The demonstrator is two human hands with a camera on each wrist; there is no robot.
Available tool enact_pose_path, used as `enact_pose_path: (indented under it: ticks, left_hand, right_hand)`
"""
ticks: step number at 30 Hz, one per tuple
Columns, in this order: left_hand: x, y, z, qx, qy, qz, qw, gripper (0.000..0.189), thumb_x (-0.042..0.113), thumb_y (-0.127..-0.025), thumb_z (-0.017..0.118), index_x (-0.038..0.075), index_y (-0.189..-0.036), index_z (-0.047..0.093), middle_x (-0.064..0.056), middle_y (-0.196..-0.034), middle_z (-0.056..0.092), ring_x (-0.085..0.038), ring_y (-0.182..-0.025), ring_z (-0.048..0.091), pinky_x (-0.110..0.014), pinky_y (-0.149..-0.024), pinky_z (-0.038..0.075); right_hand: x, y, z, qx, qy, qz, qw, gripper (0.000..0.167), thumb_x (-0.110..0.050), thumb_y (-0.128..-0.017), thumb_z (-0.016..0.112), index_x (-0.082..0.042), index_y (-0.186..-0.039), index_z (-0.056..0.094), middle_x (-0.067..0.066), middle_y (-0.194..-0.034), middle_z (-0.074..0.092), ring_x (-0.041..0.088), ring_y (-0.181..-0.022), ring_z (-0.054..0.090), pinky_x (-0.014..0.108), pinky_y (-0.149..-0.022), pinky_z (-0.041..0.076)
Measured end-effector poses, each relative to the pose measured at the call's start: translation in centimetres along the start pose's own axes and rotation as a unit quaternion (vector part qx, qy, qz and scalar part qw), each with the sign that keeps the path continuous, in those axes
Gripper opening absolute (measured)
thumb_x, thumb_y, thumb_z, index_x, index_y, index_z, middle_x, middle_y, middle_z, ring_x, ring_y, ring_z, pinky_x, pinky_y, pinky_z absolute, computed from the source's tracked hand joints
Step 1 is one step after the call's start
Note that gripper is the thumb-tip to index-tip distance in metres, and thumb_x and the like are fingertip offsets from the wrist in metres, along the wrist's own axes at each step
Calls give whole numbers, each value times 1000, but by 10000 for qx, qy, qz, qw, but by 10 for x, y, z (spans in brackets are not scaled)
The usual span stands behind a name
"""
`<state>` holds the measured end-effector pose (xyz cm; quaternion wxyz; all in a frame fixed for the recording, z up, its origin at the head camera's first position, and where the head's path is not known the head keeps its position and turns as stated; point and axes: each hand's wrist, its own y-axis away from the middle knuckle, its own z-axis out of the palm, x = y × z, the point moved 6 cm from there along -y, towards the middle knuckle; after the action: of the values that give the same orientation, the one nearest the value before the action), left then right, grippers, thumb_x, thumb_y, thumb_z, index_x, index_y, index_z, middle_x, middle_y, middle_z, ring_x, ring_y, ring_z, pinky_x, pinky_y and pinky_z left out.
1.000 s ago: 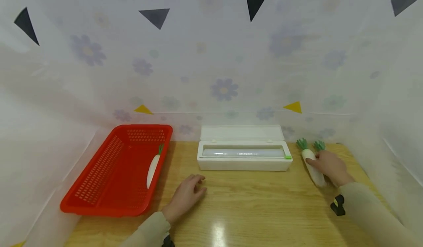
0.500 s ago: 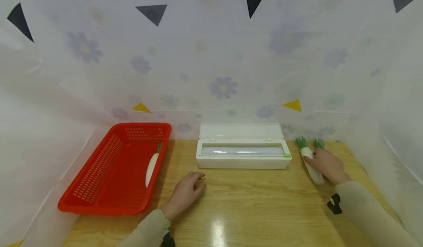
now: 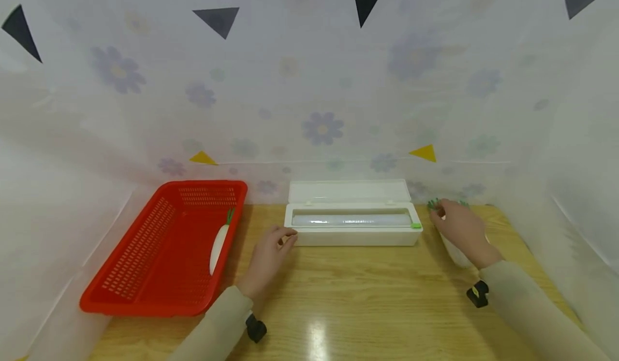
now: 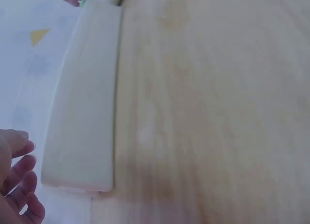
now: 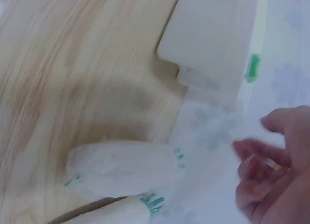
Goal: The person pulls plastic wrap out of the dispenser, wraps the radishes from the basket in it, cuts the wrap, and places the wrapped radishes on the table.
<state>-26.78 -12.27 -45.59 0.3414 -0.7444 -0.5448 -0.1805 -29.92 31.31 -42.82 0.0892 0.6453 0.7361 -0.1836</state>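
Observation:
My left hand (image 3: 266,259) hovers at the left front corner of a white cling film dispenser (image 3: 358,237), fingers loosely bent around nothing. The dispenser's lid (image 3: 348,192) stands up, showing a pale film roll (image 3: 353,220) inside and a green slider (image 3: 416,225) at the right end. My right hand (image 3: 461,232) is over two white radishes, loosely curled and holding nothing. Both radishes are mostly hidden in the head view. In the right wrist view the upper radish (image 5: 121,168) lies beside the lower radish (image 5: 111,213), apart from the fingers (image 5: 276,120).
A red plastic basket (image 3: 92,296) stands on the left with one white radish (image 3: 219,248) inside, leaning along its right wall. The wooden table (image 3: 377,302) ends at a flower-patterned curtain (image 3: 319,81) behind and at the sides.
My right hand has come off the radishes, rising and moving left towards the leafy tops. My left hand has moved forward to the dispenser's left corner. The head view has shifted slightly.

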Motion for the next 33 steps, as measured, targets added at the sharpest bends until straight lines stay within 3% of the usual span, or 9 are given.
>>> enact_pose_path:
  ticks: [3,7,10,14,23,33]
  left_hand:
    - [-3,-16,-1,8,274,-191,9994,21,20,-101,71,7,-116,77,-6,-105,63,-20,-89,53,-33,-76,48]
    - [-9,-31,1,-45,392,-335,9987,21,21,-99,73,7,-114,79,-7,-102,59,-22,-91,50,-35,-77,44]
    - [-12,-36,3,-156,270,-401,9987,18,21,-97,76,9,-109,81,-7,-97,56,-23,-88,48,-36,-75,41]
    - [-14,-39,5,-241,156,-423,9987,17,22,-96,78,8,-103,83,-6,-93,56,-21,-84,46,-34,-73,39]
    - [-17,-47,6,-207,143,-231,9994,14,17,-97,76,5,-96,82,-5,-86,57,-20,-78,46,-33,-71,38]
    - [-18,-54,7,-257,465,-497,9973,16,16,-100,71,3,-95,78,-9,-92,61,-23,-84,52,-36,-76,45]
  right_hand:
    - [-19,-4,0,135,-187,-671,9975,29,-21,-106,61,3,-120,70,19,-106,72,24,-72,64,41,-58,51]
    - [-33,-8,10,-242,-490,-1210,9911,24,-18,-104,66,-1,-119,73,16,-112,66,27,-89,61,47,-75,52]
    - [-39,-8,17,-423,-538,-1554,9855,23,-18,-101,70,-3,-117,75,13,-110,62,29,-94,59,48,-78,51]
    - [-43,-7,21,-320,-392,-2021,9781,17,-15,-98,73,-5,-110,79,8,-103,59,27,-91,57,44,-76,47]
    - [-41,-10,25,-253,-387,-2132,9759,5,-12,-97,73,-10,-97,78,2,-97,57,18,-85,51,40,-74,46]
    - [-46,-20,30,-397,-229,-1862,9814,10,-10,-103,66,-4,-100,74,6,-98,60,20,-86,56,44,-77,51]
